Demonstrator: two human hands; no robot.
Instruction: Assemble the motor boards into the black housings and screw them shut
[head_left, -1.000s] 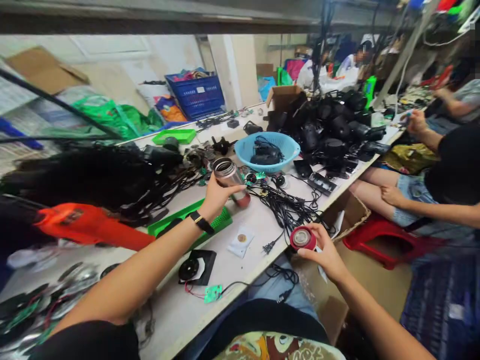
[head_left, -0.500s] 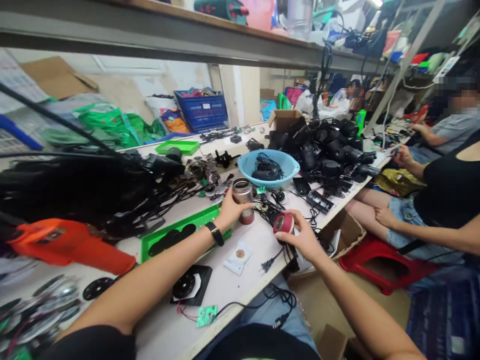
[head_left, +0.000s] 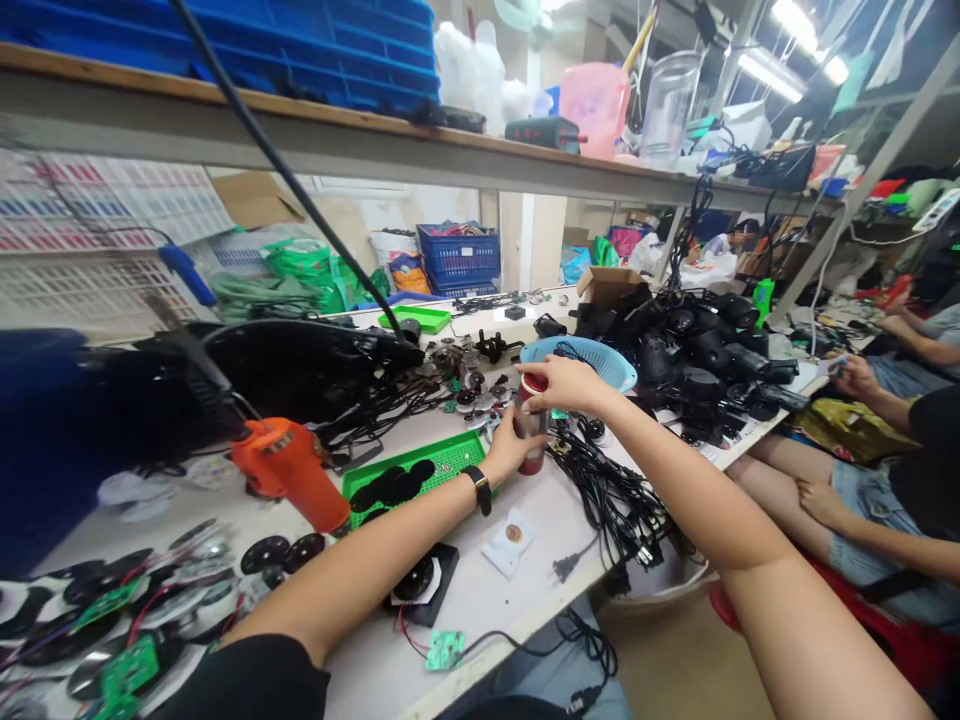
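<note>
— Head view, left hand [head_left: 504,450]: gripping what?
— Wrapping around a steel tumbler [head_left: 531,438], fingers curled, bracing it upright just beside the green perforated tray [head_left: 416,475], apparently for a steady hold; base contact hidden.
— And the right hand [head_left: 564,384]?
— Pressing over the red-rimmed top [head_left: 533,384], fingers together, seemingly keeping it seated, clear of the tangled black cables [head_left: 609,500] lying nearby on the white workbench [head_left: 480,600].

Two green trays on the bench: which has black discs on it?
The nearer green mesh tray beside the left hand, with black discs on it; the other green tray sits farther back.
</note>
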